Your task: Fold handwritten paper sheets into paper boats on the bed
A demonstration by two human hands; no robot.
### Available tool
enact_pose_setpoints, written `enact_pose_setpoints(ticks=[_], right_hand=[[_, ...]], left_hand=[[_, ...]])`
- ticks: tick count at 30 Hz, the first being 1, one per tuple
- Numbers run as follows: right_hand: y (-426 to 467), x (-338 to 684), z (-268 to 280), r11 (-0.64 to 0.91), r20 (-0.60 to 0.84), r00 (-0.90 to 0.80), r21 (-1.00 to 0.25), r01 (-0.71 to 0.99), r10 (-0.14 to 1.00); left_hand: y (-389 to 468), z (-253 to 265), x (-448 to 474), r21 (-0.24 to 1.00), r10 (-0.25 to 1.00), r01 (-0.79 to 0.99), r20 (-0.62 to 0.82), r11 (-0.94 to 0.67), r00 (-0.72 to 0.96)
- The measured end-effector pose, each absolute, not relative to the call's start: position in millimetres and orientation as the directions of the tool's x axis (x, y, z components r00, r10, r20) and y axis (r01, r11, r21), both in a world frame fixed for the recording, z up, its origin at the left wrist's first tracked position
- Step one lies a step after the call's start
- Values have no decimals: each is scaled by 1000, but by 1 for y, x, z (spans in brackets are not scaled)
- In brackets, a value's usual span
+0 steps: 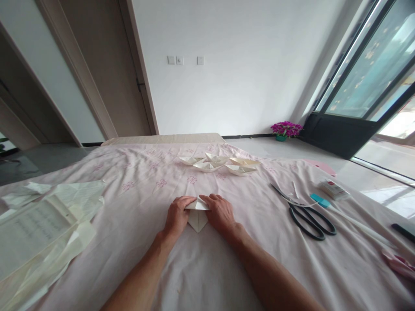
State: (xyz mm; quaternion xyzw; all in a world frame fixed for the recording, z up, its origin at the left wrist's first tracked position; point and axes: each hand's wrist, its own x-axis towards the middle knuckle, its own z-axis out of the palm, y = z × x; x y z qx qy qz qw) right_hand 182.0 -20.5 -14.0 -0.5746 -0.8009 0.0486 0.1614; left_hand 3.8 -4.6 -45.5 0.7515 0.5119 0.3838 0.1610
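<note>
A small folded piece of paper (198, 219) lies on the pink cloth in front of me, its lower end coming to a point and its upper flap folded across. My left hand (178, 214) grips its left edge, thumb and fingers at the fold. On the opposite edge, my right hand (221, 212) pinches the paper the same way, thumb near the upper flap. The fingers partly cover both side corners. Beyond the hands, several folded paper boats (209, 166) sit in a cluster on the cloth.
Black-handled scissors (311, 220) lie at the right, beside a blue-and-white stick-like thing (320, 200) and a small white packet (333, 190). Crumpled paper sheets (74, 203) spread over the left side. Past the cloth (136, 242), a pot of magenta flowers (285, 129) stands by the wall.
</note>
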Motion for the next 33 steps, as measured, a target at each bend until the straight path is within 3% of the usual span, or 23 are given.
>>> enact_pose_setpoints(ticks=[7,13,18,29,33], right_hand=[[-21,185,-14,402,194,-365,-207,892,911],[-20,190,-18,458,259,-398,-241,856,880],[-19,192,-18,513,269,-450,-249,821,851],[-18,195,-18,523,299,-450,-243,817,842],[-19,192,-18,561,338,-471,-252,789,815]], left_hand=[[-13,-39,1,526,864,703,424,-479,272],[-17,-44,1,419,817,719,440,-554,373],[-23,-39,2,382,835,767,423,-516,351],[-26,-38,-1,514,952,821,286,-249,109],[-22,-40,-4,539,926,792,367,-287,86]])
